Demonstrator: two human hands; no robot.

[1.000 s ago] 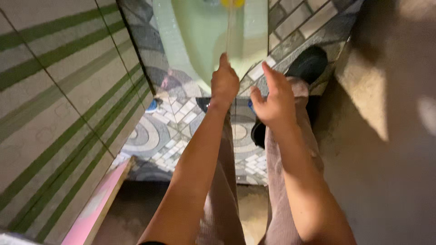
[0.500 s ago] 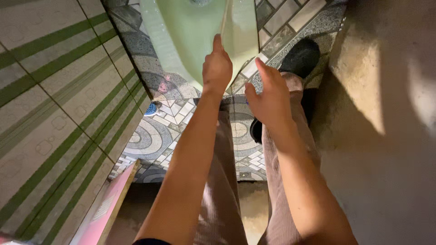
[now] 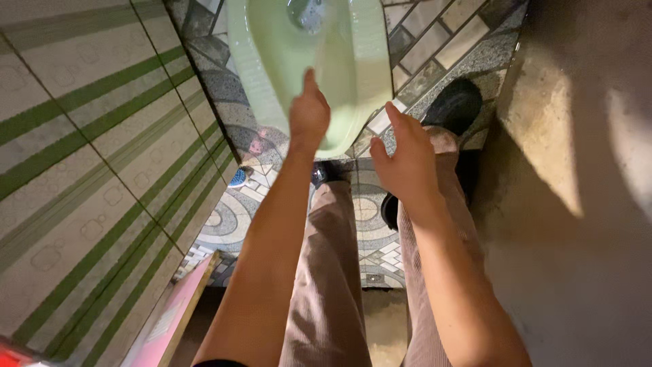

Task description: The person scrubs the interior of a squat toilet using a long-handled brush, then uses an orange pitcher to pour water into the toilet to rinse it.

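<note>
The person stands over a pale green squat toilet [image 3: 261, 75] set into the patterned floor [image 3: 227, 217]. The left hand [image 3: 309, 115] reaches out over the bowl, and its grip is clenched tight around a thin pale stick [image 3: 323, 49]. The stick points up toward the drain hole [image 3: 305, 12]. The right hand [image 3: 406, 160] hangs just beside it over the bowl's near edge, its grip released, with the fingers spread and nothing in them. It looks like the stick is being worked inside the bowl. Moving it further would call for a steady hold, and the free hand should keep out of its way. The stick is only a faint blur (it is almost the same colour as the bowl), so its far end and whatever sits on it cannot be made out. The top of the toilet is cut off by the edge of the picture. One dark shoe [image 3: 455, 105] shows to the right, but the other foot is mostly hidden under the ribbed trousers [image 3: 326, 272]. A small blue thing [image 3: 238, 178] by the green-striped wall [image 3: 88, 149] is too small to tell.
</note>
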